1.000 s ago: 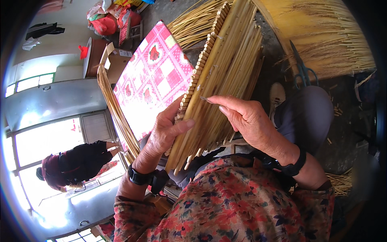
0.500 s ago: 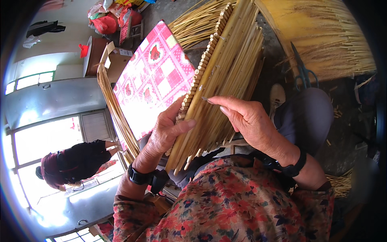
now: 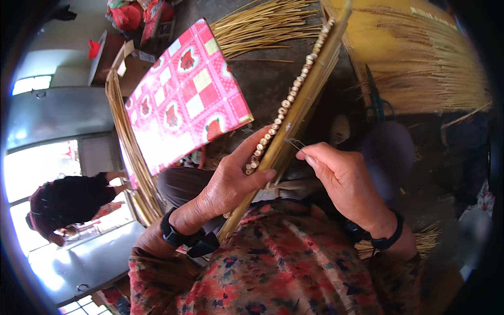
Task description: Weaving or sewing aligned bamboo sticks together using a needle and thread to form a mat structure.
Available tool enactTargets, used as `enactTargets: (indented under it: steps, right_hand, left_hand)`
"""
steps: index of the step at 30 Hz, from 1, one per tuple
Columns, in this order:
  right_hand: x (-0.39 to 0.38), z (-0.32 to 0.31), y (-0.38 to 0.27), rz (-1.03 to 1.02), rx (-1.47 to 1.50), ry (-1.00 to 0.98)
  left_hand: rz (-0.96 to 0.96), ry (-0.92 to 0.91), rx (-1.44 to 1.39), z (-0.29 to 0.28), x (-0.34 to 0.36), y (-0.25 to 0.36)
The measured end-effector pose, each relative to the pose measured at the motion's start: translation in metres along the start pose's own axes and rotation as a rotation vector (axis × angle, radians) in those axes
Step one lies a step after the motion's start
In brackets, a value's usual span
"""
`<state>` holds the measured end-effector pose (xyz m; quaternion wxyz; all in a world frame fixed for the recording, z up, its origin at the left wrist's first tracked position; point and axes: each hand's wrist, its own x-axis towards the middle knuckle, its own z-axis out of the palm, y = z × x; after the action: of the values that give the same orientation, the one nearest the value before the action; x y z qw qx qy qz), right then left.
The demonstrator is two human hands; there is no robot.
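A panel of straw-coloured reed stalks [image 3: 296, 118] stands tilted on edge in front of me, its row of round cut ends facing up and left. My left hand [image 3: 228, 181] grips its near part, thumb over the thick outer pole and fingers behind the cut ends. On the pole's right side, a thin wire [image 3: 296, 143] sticks out and bends in a loop. Thumb and forefinger of my right hand [image 3: 341, 181] pinch this wire, the hand just right of the panel. The panel's far face is hidden.
A table with a pink checked cover [image 3: 189, 89] stands at left, long stalks [image 3: 134, 152] along its near side. Loose stalks [image 3: 262, 26] lie beyond. Large scissors [image 3: 377, 100] rest by a yellow board [image 3: 362, 31] at right. Another person [image 3: 71, 205] bends over, far left.
The panel has turned more edge-on, so its broad face of stalks is now mostly out of sight. My right hand has drawn slightly right and down, and the wire shows longer.
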<state>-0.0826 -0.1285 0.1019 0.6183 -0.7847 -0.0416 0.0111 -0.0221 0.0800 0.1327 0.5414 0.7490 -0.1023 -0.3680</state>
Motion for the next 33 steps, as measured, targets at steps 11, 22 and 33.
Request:
enactTargets:
  steps: [11,22,33]
  right_hand:
    - [-0.022,-0.02,-0.027,0.142,-0.286,-0.049]
    - [-0.037,-0.019,-0.035,0.379,-0.291,-0.079]
    - [-0.04,-0.016,-0.049,0.463,-0.237,-0.007]
  left_hand:
    - [0.273,-0.064,0.024,0.035,-0.002,-0.019]
    - [0.343,-0.042,-0.002,0.047,-0.006,-0.03]
    - [0.393,-0.075,0.085,0.039,-0.006,-0.035]
